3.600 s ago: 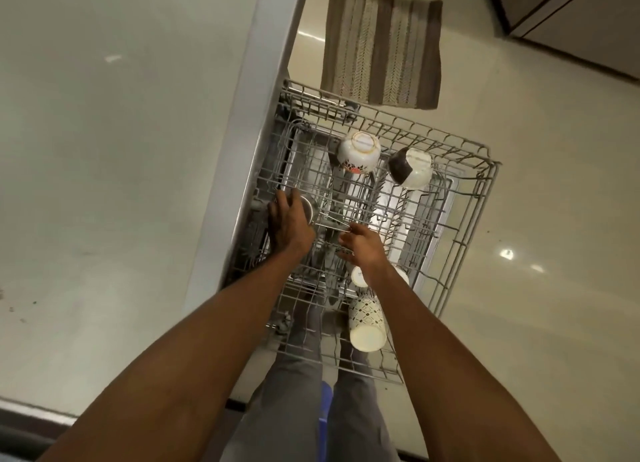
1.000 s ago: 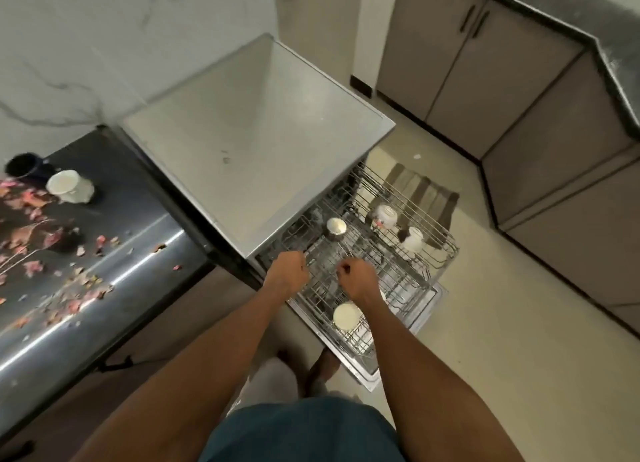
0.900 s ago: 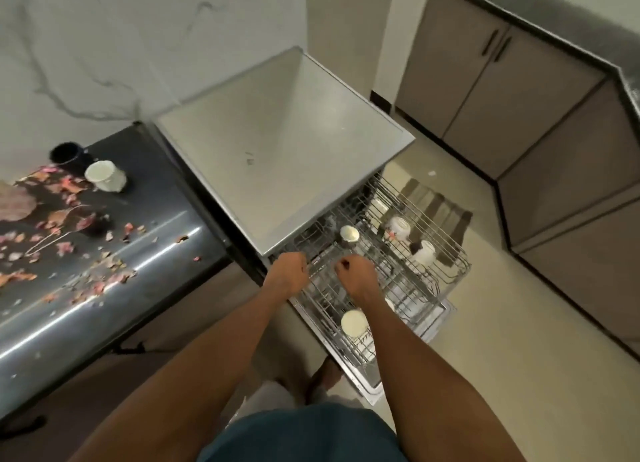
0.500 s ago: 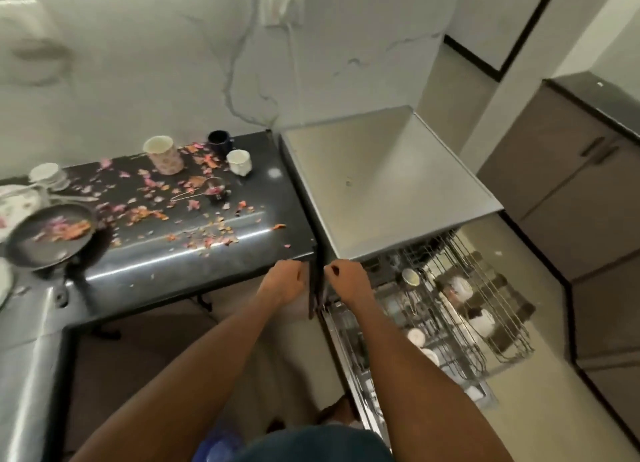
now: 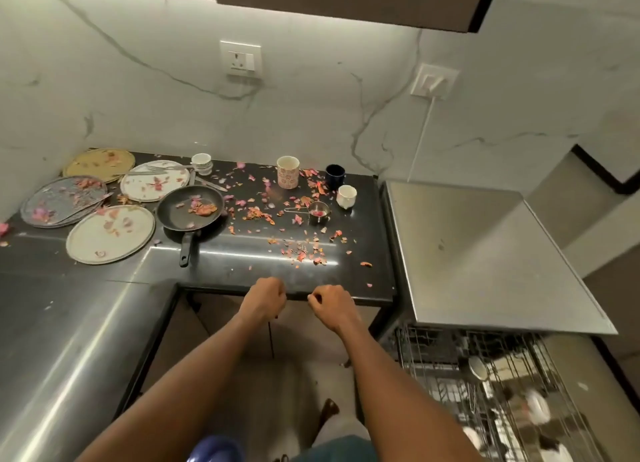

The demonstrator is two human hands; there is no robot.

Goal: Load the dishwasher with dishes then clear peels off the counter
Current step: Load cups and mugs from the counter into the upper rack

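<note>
Both hands are held out at the centre of the frame, just in front of the counter edge, fingers curled into loose fists with nothing in them. The left hand (image 5: 265,297) sits slightly left of centre, the right hand (image 5: 330,305) just beside it, the two apart.

Beyond them stretches the dark counter (image 5: 242,260), scattered with pink and orange peels (image 5: 301,250). Upper left of the frame lie four dirty plates (image 5: 110,234) and a black frying pan (image 5: 189,208) holding scraps. Toward the middle stand a patterned mug (image 5: 287,172), a dark blue cup (image 5: 335,176), a small white cup (image 5: 346,196) and a small metal strainer (image 5: 317,212).

At the right, the grey dishwasher (image 5: 485,253) stands against the counter. Its wire rack (image 5: 450,357) is pulled out at lower right, holding a few cups, blurred.
</note>
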